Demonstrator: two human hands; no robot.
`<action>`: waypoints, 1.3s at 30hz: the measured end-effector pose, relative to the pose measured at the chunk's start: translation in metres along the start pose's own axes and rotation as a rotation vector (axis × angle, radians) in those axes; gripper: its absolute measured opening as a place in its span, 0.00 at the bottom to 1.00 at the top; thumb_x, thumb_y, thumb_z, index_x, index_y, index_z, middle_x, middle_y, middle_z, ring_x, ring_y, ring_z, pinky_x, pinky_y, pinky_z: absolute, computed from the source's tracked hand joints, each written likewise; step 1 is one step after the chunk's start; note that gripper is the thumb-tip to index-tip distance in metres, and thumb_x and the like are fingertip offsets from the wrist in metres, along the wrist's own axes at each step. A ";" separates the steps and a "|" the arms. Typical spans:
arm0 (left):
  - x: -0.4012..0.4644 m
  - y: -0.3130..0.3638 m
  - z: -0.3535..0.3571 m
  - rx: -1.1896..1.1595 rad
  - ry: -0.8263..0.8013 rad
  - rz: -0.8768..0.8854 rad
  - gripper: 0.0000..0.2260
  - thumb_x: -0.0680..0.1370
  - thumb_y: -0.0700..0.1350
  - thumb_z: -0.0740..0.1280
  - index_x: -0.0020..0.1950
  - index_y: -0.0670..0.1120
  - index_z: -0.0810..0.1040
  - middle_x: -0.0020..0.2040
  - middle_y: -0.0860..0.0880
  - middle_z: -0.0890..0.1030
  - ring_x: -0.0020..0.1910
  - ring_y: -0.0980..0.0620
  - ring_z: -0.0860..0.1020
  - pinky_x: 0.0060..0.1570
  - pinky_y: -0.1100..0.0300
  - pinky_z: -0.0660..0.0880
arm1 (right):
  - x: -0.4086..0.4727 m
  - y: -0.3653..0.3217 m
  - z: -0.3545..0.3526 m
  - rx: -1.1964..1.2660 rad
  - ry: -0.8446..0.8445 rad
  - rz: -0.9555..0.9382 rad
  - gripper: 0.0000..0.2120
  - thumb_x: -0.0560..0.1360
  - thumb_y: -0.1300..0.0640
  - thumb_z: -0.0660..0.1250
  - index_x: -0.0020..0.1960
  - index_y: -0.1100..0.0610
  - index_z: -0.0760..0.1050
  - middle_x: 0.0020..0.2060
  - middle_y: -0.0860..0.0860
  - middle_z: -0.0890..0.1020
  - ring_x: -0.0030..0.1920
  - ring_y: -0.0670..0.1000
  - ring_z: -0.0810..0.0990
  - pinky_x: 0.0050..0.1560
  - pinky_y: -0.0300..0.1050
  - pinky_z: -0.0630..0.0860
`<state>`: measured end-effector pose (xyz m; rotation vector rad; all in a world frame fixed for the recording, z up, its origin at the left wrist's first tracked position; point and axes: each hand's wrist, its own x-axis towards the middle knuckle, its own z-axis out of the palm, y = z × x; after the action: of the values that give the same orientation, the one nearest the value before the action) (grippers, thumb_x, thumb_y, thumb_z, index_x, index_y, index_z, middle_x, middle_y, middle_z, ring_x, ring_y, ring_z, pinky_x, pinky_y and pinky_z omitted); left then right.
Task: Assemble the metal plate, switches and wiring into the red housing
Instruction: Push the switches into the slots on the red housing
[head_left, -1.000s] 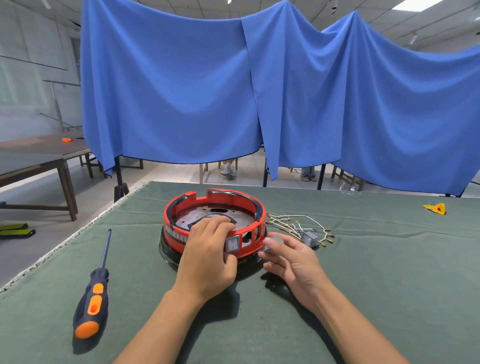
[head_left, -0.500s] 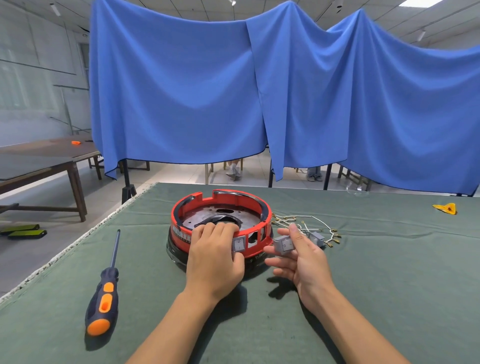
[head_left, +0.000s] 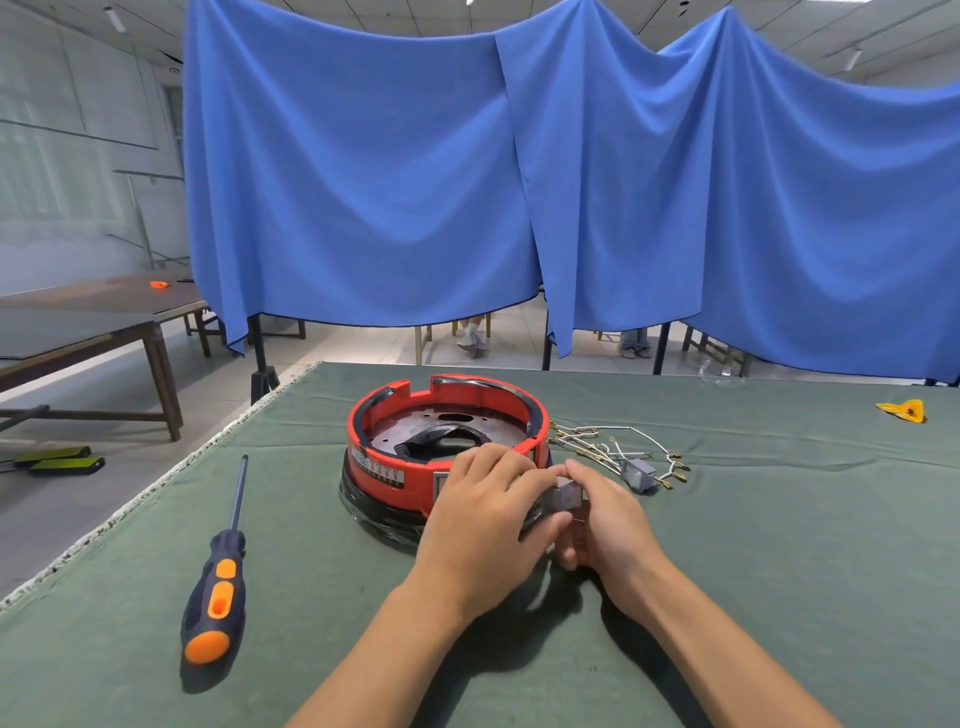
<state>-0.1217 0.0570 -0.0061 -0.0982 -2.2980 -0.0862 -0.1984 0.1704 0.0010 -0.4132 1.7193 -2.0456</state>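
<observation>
Head view is showing me both hands meeting just off the near right side of the red housing (head_left: 447, 436), and I am starting from the fingers: my right hand (head_left: 608, 519) is pinching a small grey switch (head_left: 563, 498) between thumb and curled fingers, and my left hand's (head_left: 488, 525) thumb and forefinger are closing on the same switch from the other side, while its remaining fingers are resting curled over the housing's near rim. Another switch (head_left: 440, 483) is sitting already seated in the housing's outer wall, just left of my left hand. Inside the ring, the metal plate (head_left: 457, 431) is lying flat with a dark curved piece across it. The housing is standing on the green-covered table (head_left: 779, 571), towards the far edge and roughly midway between the left and right edges. Just beside it on the right, the wiring (head_left: 613, 447) is lying loose with its brass terminals spread out and one more grey switch (head_left: 638, 473) still attached among them. Near the left edge, a screwdriver (head_left: 221, 571) with a dark and orange handle is lying with its shaft pointing away from me. Towards the far right corner, a small yellow piece (head_left: 906, 410) is lying alone, and behind the table a blue curtain (head_left: 519, 182) is hanging.
</observation>
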 end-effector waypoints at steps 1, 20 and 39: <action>0.000 0.001 0.000 -0.003 0.003 0.001 0.17 0.75 0.55 0.62 0.58 0.49 0.80 0.48 0.52 0.80 0.51 0.49 0.76 0.55 0.58 0.67 | 0.000 0.000 0.000 -0.035 -0.003 -0.029 0.15 0.81 0.53 0.55 0.46 0.61 0.76 0.21 0.54 0.72 0.17 0.50 0.66 0.20 0.36 0.62; 0.011 -0.002 -0.012 -0.297 0.133 -0.239 0.15 0.80 0.51 0.60 0.46 0.44 0.82 0.42 0.50 0.81 0.45 0.52 0.74 0.44 0.59 0.73 | -0.004 -0.030 -0.021 -0.193 -0.334 -0.131 0.22 0.61 0.52 0.74 0.49 0.65 0.81 0.30 0.50 0.76 0.24 0.46 0.70 0.19 0.36 0.64; -0.001 -0.012 -0.003 -0.082 0.052 -0.448 0.12 0.67 0.46 0.64 0.49 0.47 0.79 0.45 0.51 0.80 0.48 0.49 0.76 0.53 0.61 0.62 | 0.002 -0.005 -0.010 -0.635 0.073 -0.414 0.09 0.66 0.55 0.76 0.41 0.51 0.76 0.32 0.50 0.82 0.34 0.53 0.83 0.33 0.50 0.81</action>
<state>-0.1198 0.0448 -0.0051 0.3749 -2.2255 -0.4076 -0.2055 0.1786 0.0035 -0.9682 2.4840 -1.7217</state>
